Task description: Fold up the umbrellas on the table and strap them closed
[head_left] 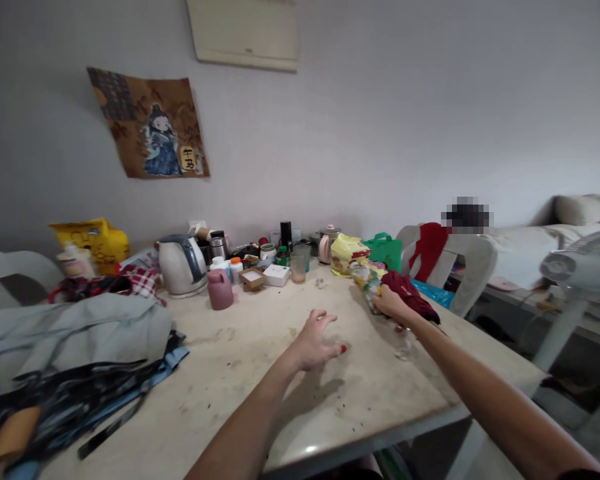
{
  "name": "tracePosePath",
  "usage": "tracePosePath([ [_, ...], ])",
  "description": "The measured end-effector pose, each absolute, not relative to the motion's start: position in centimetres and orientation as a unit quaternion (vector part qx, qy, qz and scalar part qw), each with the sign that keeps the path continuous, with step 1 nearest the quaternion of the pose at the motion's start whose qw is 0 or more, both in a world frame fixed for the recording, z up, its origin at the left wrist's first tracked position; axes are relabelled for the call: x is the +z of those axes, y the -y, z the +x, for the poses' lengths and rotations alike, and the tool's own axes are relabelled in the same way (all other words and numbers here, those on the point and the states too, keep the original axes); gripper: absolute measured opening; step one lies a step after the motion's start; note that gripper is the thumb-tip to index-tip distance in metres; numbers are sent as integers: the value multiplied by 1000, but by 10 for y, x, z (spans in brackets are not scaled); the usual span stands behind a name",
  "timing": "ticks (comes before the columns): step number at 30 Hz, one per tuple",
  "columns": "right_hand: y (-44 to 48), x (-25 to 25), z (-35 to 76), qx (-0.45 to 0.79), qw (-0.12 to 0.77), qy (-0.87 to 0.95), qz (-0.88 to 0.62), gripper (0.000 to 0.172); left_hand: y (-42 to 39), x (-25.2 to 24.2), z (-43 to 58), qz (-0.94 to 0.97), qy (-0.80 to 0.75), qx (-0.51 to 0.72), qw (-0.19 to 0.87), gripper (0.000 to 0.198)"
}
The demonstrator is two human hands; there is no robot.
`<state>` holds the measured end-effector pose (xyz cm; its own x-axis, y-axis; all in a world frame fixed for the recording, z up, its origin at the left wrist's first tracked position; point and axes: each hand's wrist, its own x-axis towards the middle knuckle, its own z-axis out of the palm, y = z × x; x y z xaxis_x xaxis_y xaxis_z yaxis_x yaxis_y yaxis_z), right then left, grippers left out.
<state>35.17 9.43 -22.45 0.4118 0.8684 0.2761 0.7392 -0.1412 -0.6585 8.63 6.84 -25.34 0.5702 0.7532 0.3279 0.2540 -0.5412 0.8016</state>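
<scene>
Your right hand (393, 303) grips a patterned plastic packet (364, 280), not yet released, beside maroon cloth (411, 295); your left hand (316, 343) hovers empty, fingers loosely spread; the grey fabric heap (105, 330) lies untouched.

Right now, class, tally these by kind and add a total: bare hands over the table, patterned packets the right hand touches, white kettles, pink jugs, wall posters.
Hands: 2 (left hand, right hand)
Patterned packet: 1
White kettle: 1
Pink jug: 1
Wall poster: 1
Total: 6
</scene>
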Motion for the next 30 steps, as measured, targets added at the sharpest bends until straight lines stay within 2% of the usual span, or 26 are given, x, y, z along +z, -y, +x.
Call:
tracePosePath([
  [3, -80, -238, 365, 19, 280, 536, -796, 21, -73, -260, 88, 821, -279, 367, 336, 55],
  [5, -73, -249, 362, -149, 124, 600, -776, 30, -75, -262, 88, 838, -256, 367, 312, 49],
  [6, -72, -255, 357, -204, 89, 629, -745, 34, -77, -262, 89, 844, -259, 363, 299, 49],
  [9, -73, -264, 328, -292, 58, 693, -657, 29, -78, -251, 87, 852, -302, 346, 252, 54],
  [13, -78, -259, 270, -227, 71, 767, -595, 38, -69, -219, 61, 847, -314, 400, 156, 48],
  [16, -90, -251, 235, -147, 82, 806, -568, 43, -54, -198, 1, 799, -338, 474, 148, 36],
  [18, -100, -248, 222, -103, 87, 823, -552, 45, -38, -194, -60, 720, -457, 501, 149, 25],
  [20, -109, -249, 216, -62, 93, 832, -543, 46, -14, -199, -127, 609, -660, 439, 44, 23],
  [21, -113, -251, 215, -46, 99, 832, -543, 45, -1, -206, -159, 564, -712, 419, 10, 25],
  [23, -119, -260, 216, -21, 117, 825, -553, 44, 26, -223, -214, 503, -772, 387, -34, 33],
  [26, -126, -276, 221, 16, 143, 807, -572, 42, 52, -248, -268, 470, -851, 201, -123, 43],
  [30, -130, -290, 227, 51, 174, 794, -581, 37, 58, -246, -300, 463, -850, 239, -75, 42],
])
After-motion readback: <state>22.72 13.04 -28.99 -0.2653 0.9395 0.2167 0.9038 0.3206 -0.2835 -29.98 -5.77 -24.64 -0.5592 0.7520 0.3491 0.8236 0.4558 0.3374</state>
